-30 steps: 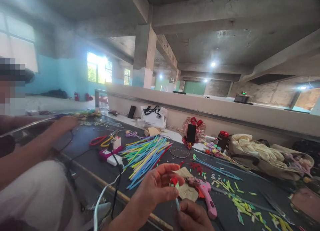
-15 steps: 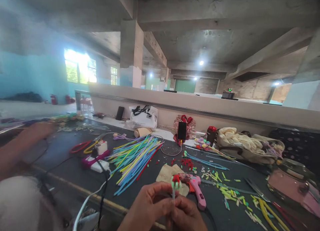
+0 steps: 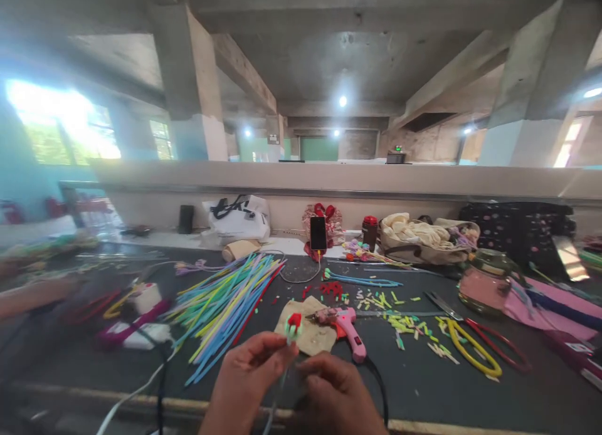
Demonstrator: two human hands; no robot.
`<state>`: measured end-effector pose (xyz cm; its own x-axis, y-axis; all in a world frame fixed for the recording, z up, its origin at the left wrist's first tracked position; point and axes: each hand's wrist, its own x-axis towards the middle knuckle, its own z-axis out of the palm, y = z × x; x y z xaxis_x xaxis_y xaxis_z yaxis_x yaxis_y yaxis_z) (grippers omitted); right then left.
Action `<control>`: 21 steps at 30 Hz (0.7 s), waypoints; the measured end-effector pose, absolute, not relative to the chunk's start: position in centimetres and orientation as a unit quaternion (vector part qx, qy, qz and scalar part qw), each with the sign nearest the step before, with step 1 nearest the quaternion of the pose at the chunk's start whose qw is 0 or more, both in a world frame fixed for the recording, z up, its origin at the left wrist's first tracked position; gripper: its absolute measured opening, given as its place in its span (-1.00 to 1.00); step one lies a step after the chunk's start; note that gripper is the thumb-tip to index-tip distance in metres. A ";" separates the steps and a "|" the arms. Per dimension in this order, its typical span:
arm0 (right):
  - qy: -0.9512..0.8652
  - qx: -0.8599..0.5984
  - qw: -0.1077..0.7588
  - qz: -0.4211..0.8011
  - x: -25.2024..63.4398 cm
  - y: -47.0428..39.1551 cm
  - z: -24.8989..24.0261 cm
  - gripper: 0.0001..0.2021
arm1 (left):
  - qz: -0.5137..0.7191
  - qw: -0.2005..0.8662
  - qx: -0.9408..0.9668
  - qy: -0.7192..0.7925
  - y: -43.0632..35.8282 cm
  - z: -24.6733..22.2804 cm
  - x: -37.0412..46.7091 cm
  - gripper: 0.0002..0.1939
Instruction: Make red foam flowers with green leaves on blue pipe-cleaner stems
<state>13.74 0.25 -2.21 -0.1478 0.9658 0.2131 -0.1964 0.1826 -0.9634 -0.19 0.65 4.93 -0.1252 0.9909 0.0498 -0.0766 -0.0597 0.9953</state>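
Observation:
Between the thumb and forefinger of my left hand [image 3: 247, 372], a small flower [image 3: 294, 325] of red and pale green fuzzy pieces stands upright on a thin pale stem [image 3: 277, 400]. My right hand [image 3: 336, 391] is just right of the stem, apart from it, with its fingers curled and partly blurred. Whether anything small is in those fingers is hidden. Behind the flower, a pink glue gun [image 3: 345, 328] lies with its nozzle over a beige pad [image 3: 315, 344]. Red fuzzy pieces [image 3: 332, 289] are scattered beyond the pad.
Coloured pipe cleaners [image 3: 230, 309] lie in a pile at left, beside a purple and white power strip [image 3: 136, 335]. Cut yellow-green bits [image 3: 404, 325], yellow-handled scissors [image 3: 470, 350] and a glass jar [image 3: 486, 291] are at right. A phone [image 3: 318, 234] leans at the back. Another person's blurred arm [image 3: 37, 297] reaches in from the left.
The view has swung to the right. My right hand has come away from the stem, while my left hand still holds the flower upright.

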 end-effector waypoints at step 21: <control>-0.566 -0.263 0.585 0.518 9.6 1.2 -2.0 -0.65 | 0.578 0.619 0.374 0.378 0.8 3.6 -0.4 -0.79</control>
